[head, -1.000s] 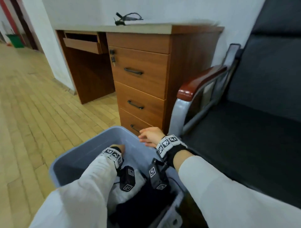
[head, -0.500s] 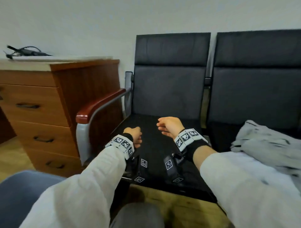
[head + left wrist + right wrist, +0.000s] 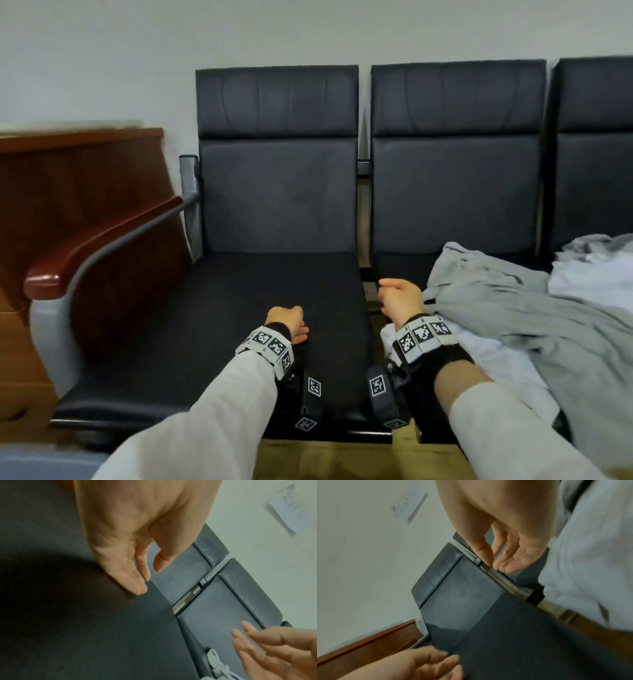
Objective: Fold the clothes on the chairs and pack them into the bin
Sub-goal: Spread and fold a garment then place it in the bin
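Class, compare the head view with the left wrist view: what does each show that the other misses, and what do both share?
Only the head view shows the red-brown wooden armrest and the white garment beyond the crumpled grey garment. Only the left wrist view shows the paper notice on the wall. Both show the left hand, the right hand, both empty, and the black padded chair seat.

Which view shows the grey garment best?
Head view: the grey garment lies spread across the second chair's seat, right of the right hand. Left wrist shows only a scrap at the bottom edge; right wrist a blurred pale mass.
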A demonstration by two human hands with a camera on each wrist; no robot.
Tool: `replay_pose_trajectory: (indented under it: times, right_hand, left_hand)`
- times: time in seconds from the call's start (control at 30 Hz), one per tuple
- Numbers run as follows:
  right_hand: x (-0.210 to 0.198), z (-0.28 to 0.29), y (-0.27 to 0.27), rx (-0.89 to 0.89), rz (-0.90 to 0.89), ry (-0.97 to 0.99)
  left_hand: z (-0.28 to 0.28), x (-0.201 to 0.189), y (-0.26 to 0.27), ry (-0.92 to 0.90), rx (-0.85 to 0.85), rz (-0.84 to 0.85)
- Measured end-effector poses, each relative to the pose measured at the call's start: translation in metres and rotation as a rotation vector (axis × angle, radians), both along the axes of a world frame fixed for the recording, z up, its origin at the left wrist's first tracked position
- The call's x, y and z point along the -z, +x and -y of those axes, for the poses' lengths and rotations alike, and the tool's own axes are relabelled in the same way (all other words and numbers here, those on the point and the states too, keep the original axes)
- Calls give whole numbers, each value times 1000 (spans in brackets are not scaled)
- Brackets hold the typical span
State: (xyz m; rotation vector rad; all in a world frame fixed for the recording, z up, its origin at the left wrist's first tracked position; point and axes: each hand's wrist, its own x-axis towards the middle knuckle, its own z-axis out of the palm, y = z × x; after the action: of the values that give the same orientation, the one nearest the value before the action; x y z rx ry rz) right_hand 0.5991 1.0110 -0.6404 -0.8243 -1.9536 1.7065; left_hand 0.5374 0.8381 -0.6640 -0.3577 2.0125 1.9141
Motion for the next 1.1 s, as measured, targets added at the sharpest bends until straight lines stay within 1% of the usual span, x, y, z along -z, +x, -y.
replay_pose_trajectory:
  times: [0.1,0.17,0.2,0.27,0.33,0.37,0.4,0.43,0.47,0.53,0.57,0.6,0.63,0.67,0.7,0.77,0.83,0.87,0.9,0.93,0.97,1.03,1.1]
  right_hand:
    - [-9,-20,10,168,80,338]
    - [-10,-32,19,282,252,588]
    - [-8,-37,22,311,335,666]
    - [1,-47,32,310,467,714]
    - [6,-60,40,283,563,670]
    - [6,-65,44,274,582,625]
    - [5,-69,47,291,562,584]
    - [5,-71,47,329,492,561]
    - [2,-70,46,386,367,540]
    - [-16,-60,44,490,12,531]
    - [-29,-51,42,513,-160,530]
    - [-41,-41,43,500,-301,518]
    - [-50,-31,44,459,-406,511]
    - [-56,-21,45,391,-471,527]
    - [-56,-12,46,288,-501,568]
    - [-46,2,46,-3,-497,656]
    - [-32,8,41,-290,-397,735]
    - [-27,10,38,-395,-324,770]
    - [-24,12,36,-458,-257,787]
    - [-24,12,36,-480,-202,779]
    - [-24,10,37,-467,-157,772]
    - [-28,4,42,-389,-30,820]
    - [-34,-9,49,-327,232,941]
  left_hand:
    - [0,6,-5,92,-60,20]
    - [3,6,-6,150,-76,35]
    - [4,6,-7,158,-82,42]
    - [3,7,-5,145,-79,39]
    - [1,7,-3,118,-74,10]
    - [1,8,-3,114,-74,-3]
    - [1,10,-4,108,-75,-14]
    - [1,11,-4,99,-76,-21]
    - [1,12,-4,94,-77,-31]
    - [0,10,1,58,-76,-78]
    - [-2,8,4,19,-58,-121]
    - [-4,6,7,-23,-27,-181]
    - [-7,3,11,-40,22,-242]
    - [-12,-1,17,-35,93,-300]
    - [-18,-4,23,-13,188,-353]
    - [-33,-11,36,24,419,-419]
    - [-51,-17,50,31,596,-435]
    - [-59,-18,56,11,642,-455]
    - [-65,-17,59,-2,658,-483]
    - [-69,-15,61,-9,657,-494]
    - [-71,-15,62,18,630,-470]
    - [-73,-19,63,168,530,-372]
    - [-73,-26,58,338,456,-321]
